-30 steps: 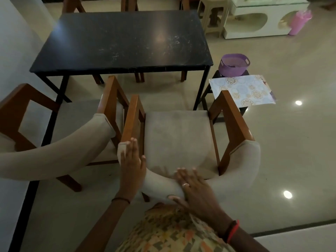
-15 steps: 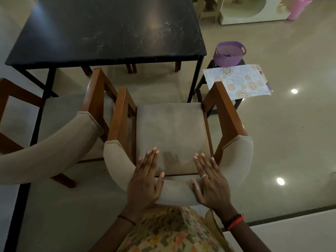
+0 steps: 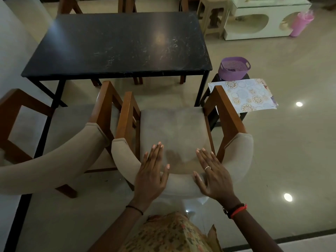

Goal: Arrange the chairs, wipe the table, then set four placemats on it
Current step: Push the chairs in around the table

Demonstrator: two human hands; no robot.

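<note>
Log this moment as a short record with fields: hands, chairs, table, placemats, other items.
left hand: flat and open on the curved backrest of the near chair
right hand: flat and open on the same backrest, ring on one finger
second chair: beside the near chair, on its left
table: black top, bare, smudged
placemats: patterned, on a dark stool right of the table
basket: purple, behind the placemats
far chairs: at the table's far side, only partly visible
</note>
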